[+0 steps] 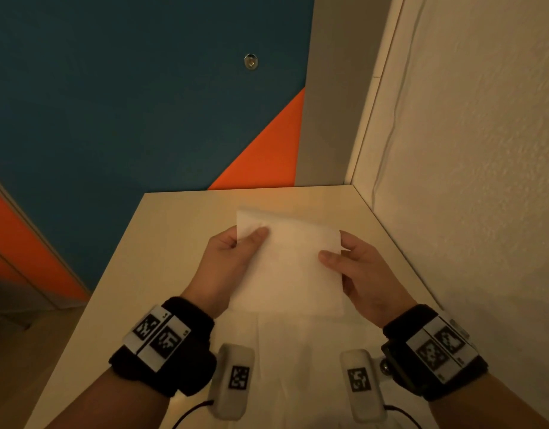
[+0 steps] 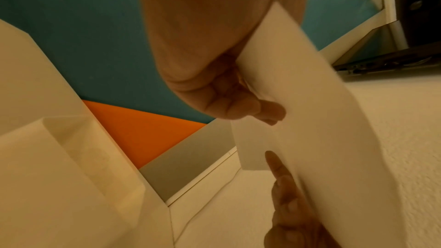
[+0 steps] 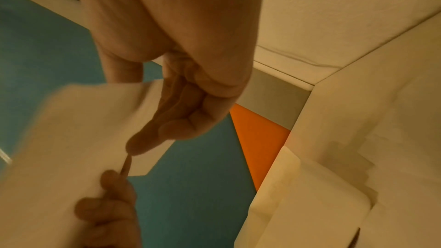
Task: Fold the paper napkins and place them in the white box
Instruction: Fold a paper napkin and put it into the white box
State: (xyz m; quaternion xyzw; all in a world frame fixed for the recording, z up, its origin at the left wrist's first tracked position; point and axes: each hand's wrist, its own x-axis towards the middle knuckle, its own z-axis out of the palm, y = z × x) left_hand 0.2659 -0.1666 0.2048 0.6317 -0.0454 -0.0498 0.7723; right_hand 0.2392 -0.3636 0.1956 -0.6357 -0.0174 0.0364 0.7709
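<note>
**Over the pale tabletop: napkin held up between two hands**

Above the smooth cream-white rectangular tabletop (image 1: 149,274), held clear of the surface: one thin white square paper napkin (image 1: 290,267), matte and soft-looking, faintly translucent in the warm light, tilted with its far edge raised. Pinched at its left edge by the left hand (image 1: 228,261), thumb laid on top of the sheet near the upper corner, other fingers curled underneath. Gripped at its right edge by the right hand (image 1: 359,274), thumb pressed on the upper face, fingers tucked below. Both hands clamped on the same sheet, well apart from each other, one at each side.

Seen from the left wrist: the napkin (image 2: 298,120) as a flat pale sheet with a crisp straight edge, slightly bowed, fingertips (image 2: 272,110) closed against it. Seen from the right wrist: the sheet (image 3: 71,139) blurred, its corner cleanly angular, the right index finger (image 3: 143,142) pressing it from below.

Under the held napkin, lying flat on the tabletop near the wrists: more white paper sheets (image 1: 282,351), soft-edged and lightly creased. Whether a white box showed among the pale shapes in the wrist views: could not tell.

Worn on both wrists: black fabric bands (image 1: 171,345) carrying white plates with black square markers. Beyond the table: a matte teal and orange floor (image 1: 112,103), and to the right a rough, stippled off-white wall (image 1: 468,150).
</note>
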